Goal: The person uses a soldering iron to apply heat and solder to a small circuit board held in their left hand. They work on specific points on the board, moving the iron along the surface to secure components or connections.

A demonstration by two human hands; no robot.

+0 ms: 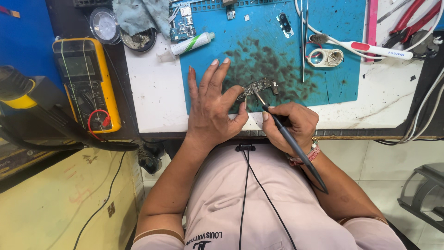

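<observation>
Near the desk's (152, 92) front edge, the left hand (212, 109) pins a small circuit board (259, 87) flat-fingered while the right hand (291, 122) grips a soldering iron (289, 139).

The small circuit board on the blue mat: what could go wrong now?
1. The left hand steadies the circuit board only at its edge, so it might slide on the blue mat.
2. The soldering iron in the right hand works close to the left fingertips; a burn seems possible.

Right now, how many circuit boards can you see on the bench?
2. One small dark board lies on the blue mat, steadied by the left hand. A second board sits at the mat's top-left corner, partly under a cloth. More may be hidden.
</observation>
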